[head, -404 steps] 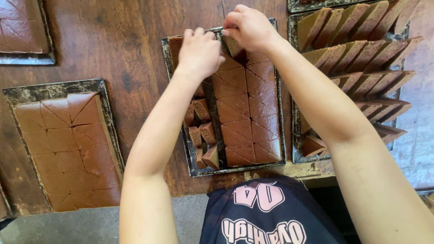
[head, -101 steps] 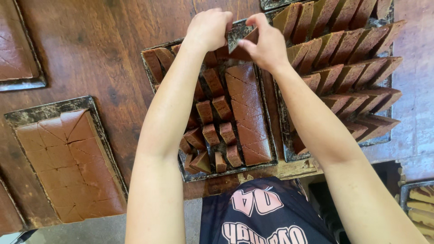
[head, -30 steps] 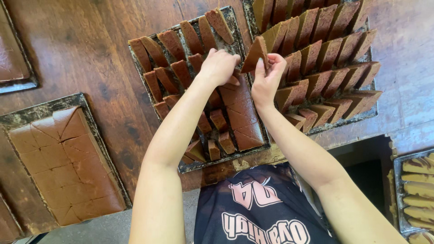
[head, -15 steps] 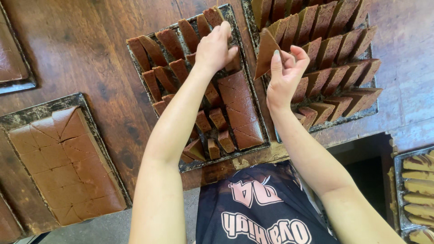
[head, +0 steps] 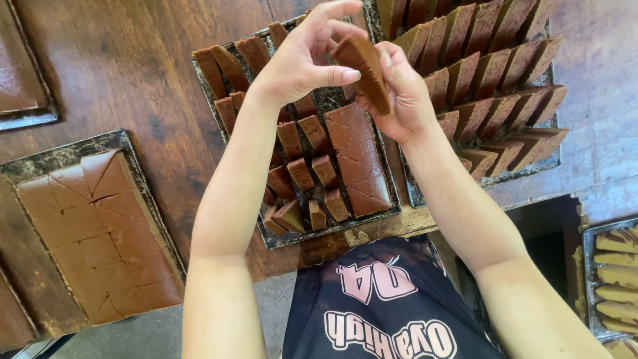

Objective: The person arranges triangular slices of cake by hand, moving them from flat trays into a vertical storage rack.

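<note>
Both hands hold one brown triangular slab (head: pixel 367 70) up above the middle tray (head: pixel 332 229). My left hand (head: pixel 302 56) pinches its upper edge with thumb and fingers. My right hand (head: pixel 402 93) supports it from the right and below. In the middle tray, cut brown pieces stand on edge along the left and far side, while flat scored slabs (head: pixel 355 159) lie at its right. The dark metal tray shows bare patches between the pieces.
A right tray (head: pixel 531 163) is packed with triangular slabs standing on edge. A left tray (head: pixel 100 226) holds a flat scored brown sheet. All rest on a dark wooden table (head: pixel 133 73). Another tray with pale pieces (head: pixel 615 279) sits lower right, and a tray corner (head: pixel 26 113) far left.
Several pieces in the middle tray have been stood on edge over the last seconds. Both hands have come together and lifted one slab toward the camera.
</note>
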